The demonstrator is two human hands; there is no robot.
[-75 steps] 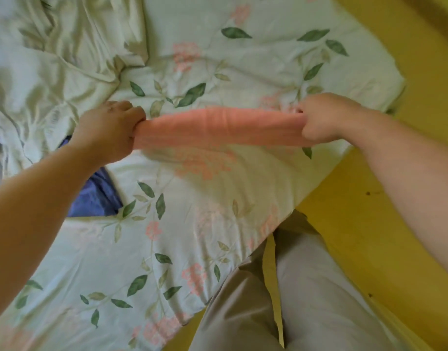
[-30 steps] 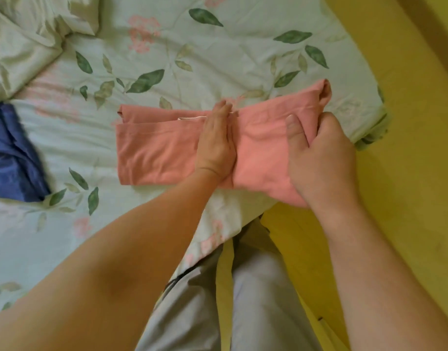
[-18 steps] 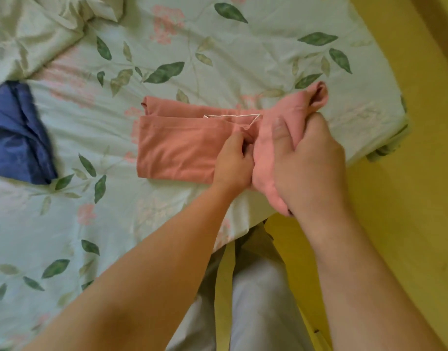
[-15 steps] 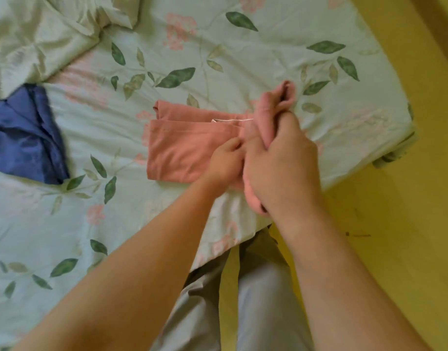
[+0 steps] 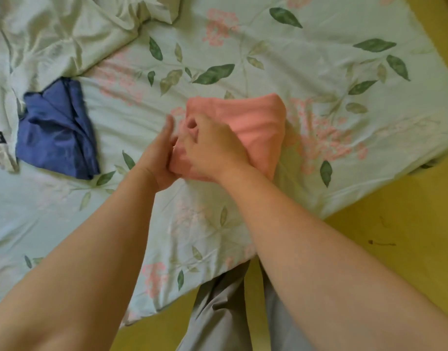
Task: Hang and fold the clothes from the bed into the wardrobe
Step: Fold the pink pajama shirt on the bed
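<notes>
Salmon-pink garment [image 5: 258,122] lies on the floral bedsheet [image 5: 332,59] as a compact folded bundle, under and just beyond the right hand [image 5: 212,148], whose fingers are curled into its near-left edge. The left hand [image 5: 158,158] lies against the bundle's left side, touching the right hand. Its visible fingers are straight and the rest are hidden.

Assessment: the fold of this item is nearly complete, and putting it away is outstanding. The wardrobe is not in view.

Remaining: a blue garment [image 5: 55,133], loosely heaped, well to the left of the left hand, and a pale cream garment [image 5: 53,34], crumpled, beyond and left of it. Neither is folded or hung.

Surface: the sheet is lightly creased. Yellow floor [image 5: 395,236] lies right of the right forearm, and grey trousers [image 5: 218,312] show below both arms.
</notes>
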